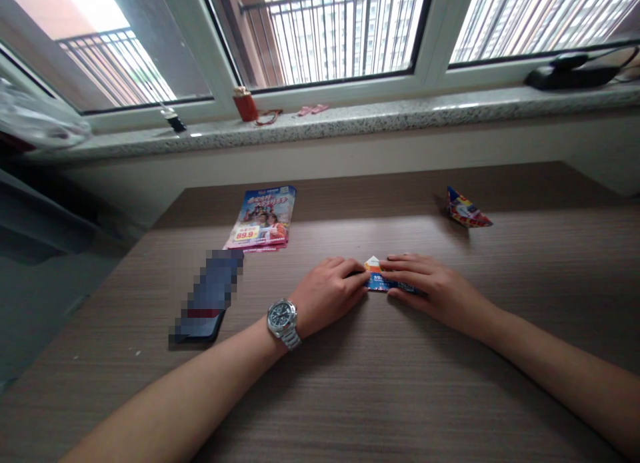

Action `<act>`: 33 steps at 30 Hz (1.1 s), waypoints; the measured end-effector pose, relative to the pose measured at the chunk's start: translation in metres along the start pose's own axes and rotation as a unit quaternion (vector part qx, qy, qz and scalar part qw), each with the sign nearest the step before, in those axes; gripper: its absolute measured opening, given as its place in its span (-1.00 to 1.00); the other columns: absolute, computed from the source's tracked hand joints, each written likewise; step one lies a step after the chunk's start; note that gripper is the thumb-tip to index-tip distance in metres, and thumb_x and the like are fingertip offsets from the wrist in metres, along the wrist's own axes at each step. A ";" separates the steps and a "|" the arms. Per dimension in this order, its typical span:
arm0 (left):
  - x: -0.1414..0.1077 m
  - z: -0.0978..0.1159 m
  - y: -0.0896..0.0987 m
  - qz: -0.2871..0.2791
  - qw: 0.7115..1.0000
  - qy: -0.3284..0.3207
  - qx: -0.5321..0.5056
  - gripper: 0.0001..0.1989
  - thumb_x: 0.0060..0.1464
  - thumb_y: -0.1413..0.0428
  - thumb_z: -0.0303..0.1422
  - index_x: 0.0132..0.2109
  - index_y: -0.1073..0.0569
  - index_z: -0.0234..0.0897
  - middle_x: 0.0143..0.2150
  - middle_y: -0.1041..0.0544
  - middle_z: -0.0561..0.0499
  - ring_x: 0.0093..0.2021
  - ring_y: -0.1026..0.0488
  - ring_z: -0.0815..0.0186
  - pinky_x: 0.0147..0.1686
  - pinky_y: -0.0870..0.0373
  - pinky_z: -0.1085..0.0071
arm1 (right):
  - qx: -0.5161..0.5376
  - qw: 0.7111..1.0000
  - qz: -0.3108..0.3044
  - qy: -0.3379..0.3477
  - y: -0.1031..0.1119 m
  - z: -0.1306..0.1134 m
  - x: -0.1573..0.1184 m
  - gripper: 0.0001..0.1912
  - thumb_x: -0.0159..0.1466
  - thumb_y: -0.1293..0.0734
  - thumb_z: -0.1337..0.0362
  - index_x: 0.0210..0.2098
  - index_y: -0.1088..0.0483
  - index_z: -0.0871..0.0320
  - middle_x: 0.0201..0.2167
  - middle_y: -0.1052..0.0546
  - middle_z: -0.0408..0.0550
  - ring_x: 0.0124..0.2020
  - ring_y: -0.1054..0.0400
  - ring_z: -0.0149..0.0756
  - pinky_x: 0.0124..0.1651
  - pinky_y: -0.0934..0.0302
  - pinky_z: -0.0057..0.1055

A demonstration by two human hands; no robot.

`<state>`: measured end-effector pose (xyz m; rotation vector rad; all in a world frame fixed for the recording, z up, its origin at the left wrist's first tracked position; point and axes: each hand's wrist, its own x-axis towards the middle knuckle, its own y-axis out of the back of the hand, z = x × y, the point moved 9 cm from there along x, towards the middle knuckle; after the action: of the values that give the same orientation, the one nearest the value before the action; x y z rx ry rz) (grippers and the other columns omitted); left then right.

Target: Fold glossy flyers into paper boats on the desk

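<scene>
The small folded paper with blue, orange and white print (376, 281) lies flat on the brown wood-grain table (310, 396), between and under the fingers of both hands. As I judge, the folding is partly done: the paper is already narrow, with a straight blue lower edge and a white point at the top. It does not have the standing shape of the colourful boat-like folded paper (467, 211) farther back on the right, so some shaping seems to be left.

The left hand (333, 286) is loosely bent, its fingertips at the left end of the paper; whether it pinches the paper or only presses it, I cannot tell. The right hand (435, 283) is open, with fingers nearly straight and a little apart, laid over the right part (which hides much of the print).

About containers: a crumpled translucent plastic bag (40, 113) is at the far left, and its contents are not clear to me. The small red upright object with a strap (245, 106), on the speckled stone windowsill (380, 115), may be a case, but its inside is not visible. The stack of glossy printed leaflets (263, 216) lies on the table itself.
</scene>
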<state>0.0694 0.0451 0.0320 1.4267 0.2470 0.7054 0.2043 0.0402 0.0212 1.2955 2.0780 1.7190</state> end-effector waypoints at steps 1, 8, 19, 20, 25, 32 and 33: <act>0.000 0.000 0.000 0.001 1.000 0.000 -0.003 -0.72 0.34 0.00 -0.28 0.08 -0.48 -0.26 -0.01 -0.51 -0.11 -0.04 -0.45 0.19 0.01 -0.43 0.21 | 0.000 1.000 0.001 0.002 0.001 -0.001 0.000 -0.69 0.36 -0.33 0.27 0.09 -0.46 0.06 0.12 -0.54 0.02 0.17 -0.39 -0.11 0.26 -0.23 -0.01; 0.001 0.004 0.003 0.013 1.000 -0.007 -0.013 -0.71 0.35 0.02 -0.26 0.08 -0.49 -0.24 -0.01 -0.52 -0.10 -0.06 -0.45 0.21 -0.01 -0.45 0.24 | 0.033 0.999 0.005 0.027 0.004 -0.009 0.000 -0.73 0.37 -0.32 0.32 0.05 -0.48 0.09 0.07 -0.57 0.01 0.13 -0.42 -0.15 0.17 -0.34 -0.15; -0.002 0.005 0.010 0.055 0.998 0.007 0.019 -0.75 0.37 0.03 -0.29 0.02 -0.50 -0.20 -0.09 -0.59 0.01 -0.20 -0.56 0.32 -0.24 -0.49 0.42 | 0.055 0.997 0.044 0.025 0.014 -0.017 0.002 -0.73 0.36 -0.30 0.38 0.05 -0.40 0.08 0.06 -0.51 0.05 0.02 -0.45 -0.25 0.06 -0.39 -0.29; -0.002 0.004 0.011 0.059 0.998 0.012 0.018 -0.76 0.36 0.02 -0.30 0.01 -0.50 -0.20 -0.09 -0.59 0.01 -0.21 -0.56 0.33 -0.26 -0.48 0.44 | 0.047 0.998 0.042 0.029 0.014 -0.018 0.001 -0.71 0.36 -0.30 0.38 0.07 -0.40 0.07 0.08 -0.49 0.06 0.04 -0.44 -0.24 0.07 -0.38 -0.28; -0.004 -0.001 0.015 0.078 0.996 0.043 0.011 -0.77 0.36 0.01 -0.30 -0.01 -0.51 -0.20 -0.09 -0.60 0.04 -0.28 -0.57 0.37 -0.34 -0.45 0.50 | 0.012 0.998 0.045 0.047 0.014 -0.021 -0.001 -0.59 0.36 -0.30 0.39 0.17 -0.35 0.01 0.19 -0.38 0.10 0.12 -0.38 -0.15 0.13 -0.36 -0.17; -0.005 -0.007 0.018 0.096 0.993 0.069 -0.006 -0.78 0.35 0.01 -0.32 -0.05 -0.52 -0.20 -0.09 -0.60 0.04 -0.24 -0.58 0.38 -0.34 -0.44 0.53 | -0.064 0.992 0.076 0.073 0.021 -0.029 0.001 -0.59 0.32 -0.35 0.39 0.13 -0.40 -0.04 0.24 -0.31 0.09 0.27 -0.20 0.01 0.23 -0.24 0.04; -0.005 -0.007 0.018 0.099 0.993 0.072 -0.009 -0.78 0.35 0.01 -0.31 -0.06 -0.52 -0.20 -0.09 -0.60 0.03 -0.24 -0.58 0.38 -0.35 -0.44 0.53 | -0.077 0.991 0.083 0.070 0.021 -0.028 0.000 -0.61 0.31 -0.36 0.38 0.10 -0.43 -0.05 0.24 -0.31 0.08 0.28 -0.18 0.04 0.24 -0.23 0.06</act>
<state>0.0564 0.0481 0.0471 1.3975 0.2121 0.9717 0.1980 0.0191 0.0491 1.3711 1.9090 2.0502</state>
